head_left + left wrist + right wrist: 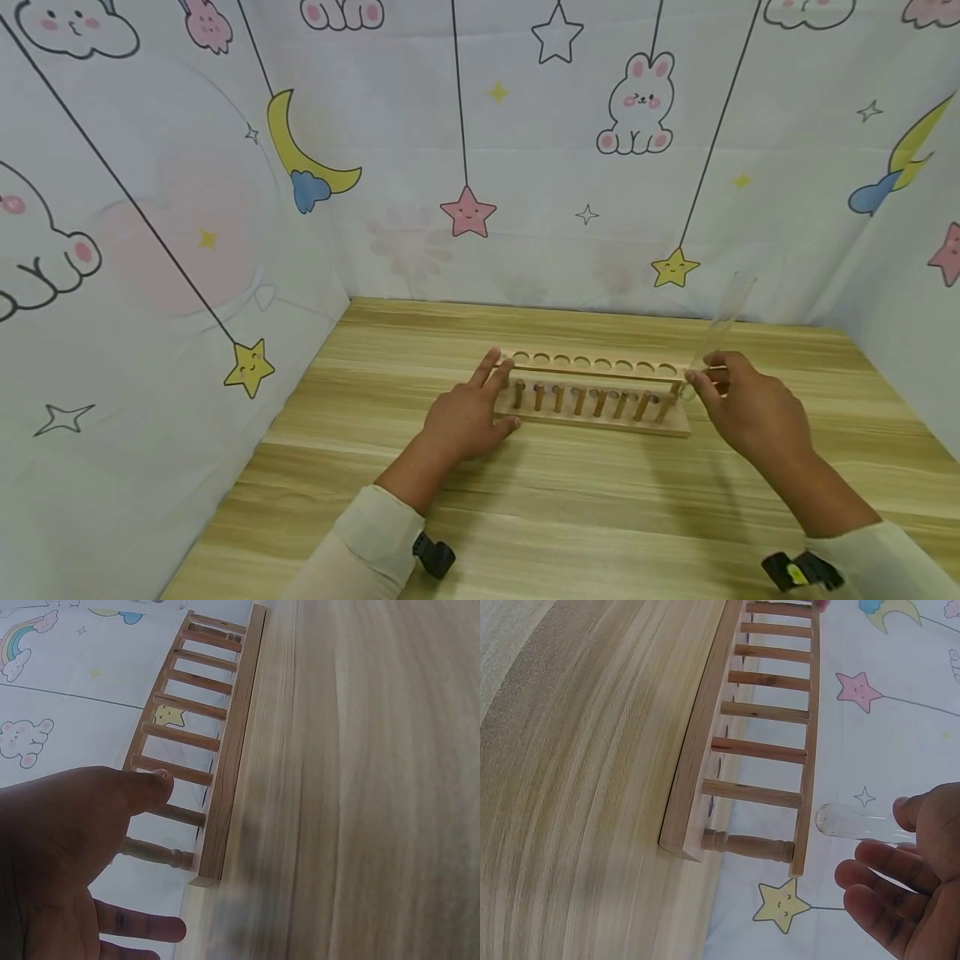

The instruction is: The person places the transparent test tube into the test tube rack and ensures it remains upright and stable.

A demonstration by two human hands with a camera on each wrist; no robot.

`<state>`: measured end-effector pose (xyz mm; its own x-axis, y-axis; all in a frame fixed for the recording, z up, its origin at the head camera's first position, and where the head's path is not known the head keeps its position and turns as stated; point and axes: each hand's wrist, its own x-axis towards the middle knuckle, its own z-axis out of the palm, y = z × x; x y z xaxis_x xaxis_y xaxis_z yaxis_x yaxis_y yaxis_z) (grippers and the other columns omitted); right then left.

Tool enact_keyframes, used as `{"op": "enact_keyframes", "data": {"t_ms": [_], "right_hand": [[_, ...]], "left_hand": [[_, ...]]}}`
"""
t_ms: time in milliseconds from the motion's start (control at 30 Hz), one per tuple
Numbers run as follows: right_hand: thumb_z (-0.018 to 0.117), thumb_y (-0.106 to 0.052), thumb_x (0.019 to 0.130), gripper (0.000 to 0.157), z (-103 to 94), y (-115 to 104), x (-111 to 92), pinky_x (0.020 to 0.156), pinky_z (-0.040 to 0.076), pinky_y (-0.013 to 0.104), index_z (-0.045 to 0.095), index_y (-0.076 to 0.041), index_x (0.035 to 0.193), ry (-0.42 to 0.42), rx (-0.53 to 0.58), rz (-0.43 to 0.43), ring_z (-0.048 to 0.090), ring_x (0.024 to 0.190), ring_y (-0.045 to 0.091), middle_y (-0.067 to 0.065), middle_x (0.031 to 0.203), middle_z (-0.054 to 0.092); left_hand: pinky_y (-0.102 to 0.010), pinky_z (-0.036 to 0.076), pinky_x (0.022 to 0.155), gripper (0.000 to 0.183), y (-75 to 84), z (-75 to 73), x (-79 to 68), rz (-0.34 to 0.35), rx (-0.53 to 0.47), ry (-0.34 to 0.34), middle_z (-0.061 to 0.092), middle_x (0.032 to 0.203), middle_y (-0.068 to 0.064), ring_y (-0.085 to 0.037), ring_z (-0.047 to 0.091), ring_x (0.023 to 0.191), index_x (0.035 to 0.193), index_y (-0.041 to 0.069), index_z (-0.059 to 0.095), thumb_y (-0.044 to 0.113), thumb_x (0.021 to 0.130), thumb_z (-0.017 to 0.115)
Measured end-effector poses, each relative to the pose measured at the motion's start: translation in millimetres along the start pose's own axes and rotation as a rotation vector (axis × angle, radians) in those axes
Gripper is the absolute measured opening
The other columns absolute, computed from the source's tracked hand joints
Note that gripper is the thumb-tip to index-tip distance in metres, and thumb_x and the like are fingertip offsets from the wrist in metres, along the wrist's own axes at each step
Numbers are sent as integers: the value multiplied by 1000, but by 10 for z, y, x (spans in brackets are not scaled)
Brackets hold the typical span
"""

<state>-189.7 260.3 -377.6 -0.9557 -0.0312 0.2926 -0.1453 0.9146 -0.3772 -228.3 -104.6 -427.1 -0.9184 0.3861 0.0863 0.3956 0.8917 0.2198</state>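
Note:
A wooden test tube rack (592, 422) stands upright on the table, with a row of round holes in its top rail and a row of pegs below. At its left end my left hand (463, 421) rests with its fingertips on the top rail, thumb stretched out in front. My right hand (761, 417) pinches a clear glass test tube (727, 308) beside the rack's right end. The tube leans up and away to the right. In the right wrist view, the rounded bottom of the test tube (840, 821) is close to the top rail.
The wood-grain table (570, 517) extends around the rack on all sides. Behind and at both sides hangs a white cloth (525, 267) printed with stars, moons and rabbits. A dark wrist strap (435, 556) sits at the left cuff.

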Motion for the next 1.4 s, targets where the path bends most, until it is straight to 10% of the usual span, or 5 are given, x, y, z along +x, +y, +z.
{"op": "enact_keyframes", "data": {"t_ms": [1400], "right_hand": [[51,-46,108,56,58,-127,81,44,42,34,51,2,138,-18,2,-11,71,85,40,22,120,70]], "left_hand": [[-37,44,53,88,13,-6,1,-12,-6,-8,10,172,-2,-33,69,89,166,22,20,52,98,67]]}}
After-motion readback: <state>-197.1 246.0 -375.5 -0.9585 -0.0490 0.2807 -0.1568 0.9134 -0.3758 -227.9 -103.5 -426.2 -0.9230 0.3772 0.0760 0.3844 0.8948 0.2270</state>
